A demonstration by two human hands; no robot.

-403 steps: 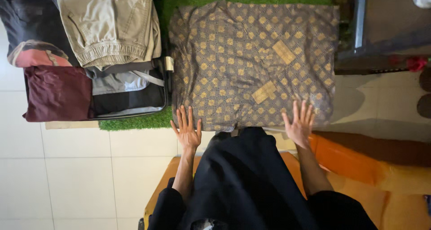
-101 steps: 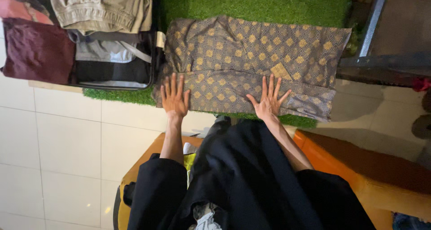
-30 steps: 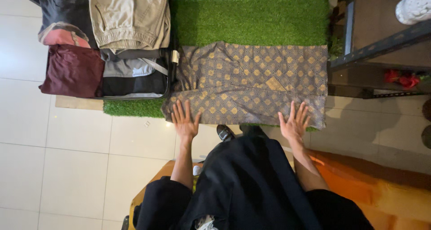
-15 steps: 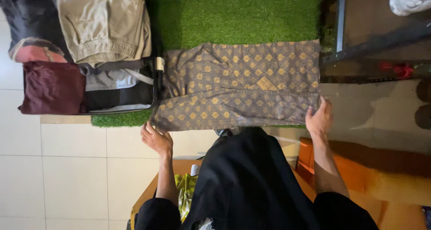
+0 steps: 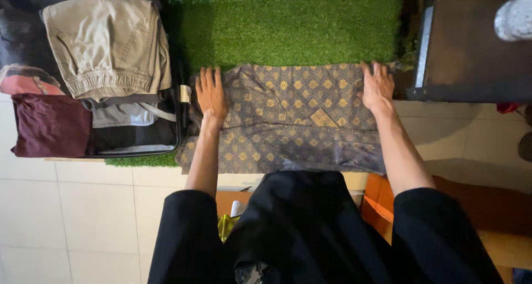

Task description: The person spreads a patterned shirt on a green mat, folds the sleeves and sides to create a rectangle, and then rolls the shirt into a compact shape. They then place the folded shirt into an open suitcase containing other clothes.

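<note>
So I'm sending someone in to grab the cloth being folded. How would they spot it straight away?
Look for the green grass mat on the tiled floor, right of the open suitcase. Across the mat's near edge lies the patterned cloth, with the left hand and right hand flat on its far corners. Unlike the plain beige and maroon clothes in the suitcase, it is grey-brown with gold motifs.

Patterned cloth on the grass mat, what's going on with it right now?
A person leans over the cloth, folded into a long band on the green mat. The left hand and right hand press flat on its far corners. Beside it, an open suitcase holds folded clothes, with khaki trousers on top.
</note>
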